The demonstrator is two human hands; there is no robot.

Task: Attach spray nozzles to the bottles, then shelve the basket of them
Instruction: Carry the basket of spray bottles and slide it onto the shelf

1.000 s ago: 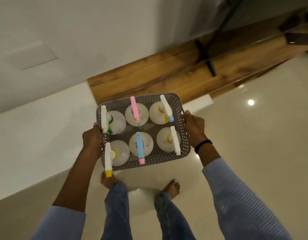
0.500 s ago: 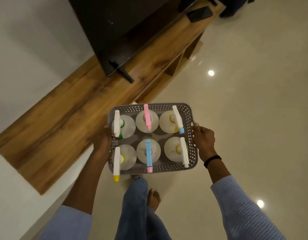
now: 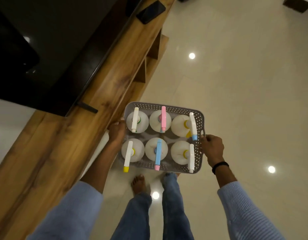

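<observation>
I carry a grey perforated basket in front of me above the floor. Several white bottles stand in it in two rows, each with a spray nozzle on top, among them a pink nozzle and a blue nozzle. My left hand grips the basket's left side. My right hand holds its right handle. The basket hangs beside the edge of a long wooden unit with open shelf compartments below its top.
A black television on a stand sits on the wooden unit, with a dark phone lying near the far end. Glossy pale floor tiles stretch to the right. My bare feet and jeans show below the basket.
I have turned and walked along the wooden unit with the basket; the unit now runs along my left and the television fills the upper left. Both hands keep their grip.
</observation>
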